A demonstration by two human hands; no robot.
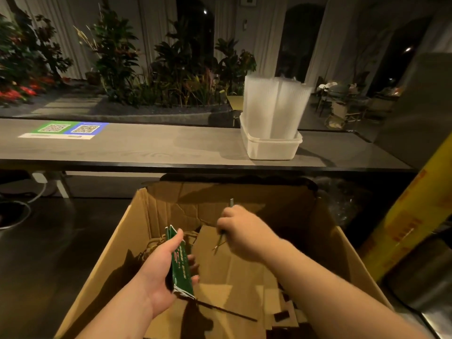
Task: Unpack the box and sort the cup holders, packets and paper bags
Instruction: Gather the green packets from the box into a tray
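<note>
Box (110, 253), open, in front of the desk (146, 148). Inside its walls we log our left hand (156, 275) curled round green packets (181, 263), our right hand (242, 231) pinching one thin packet (231, 203) just beside.

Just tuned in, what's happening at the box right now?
A person is unpacking the open cardboard box. The left hand grips a stack of green packets over it; the right hand pinches a thin item, too blurred to name. Flat brown sheets lie inside. On the counter, a white tub holds clear plastic pieces.
</note>
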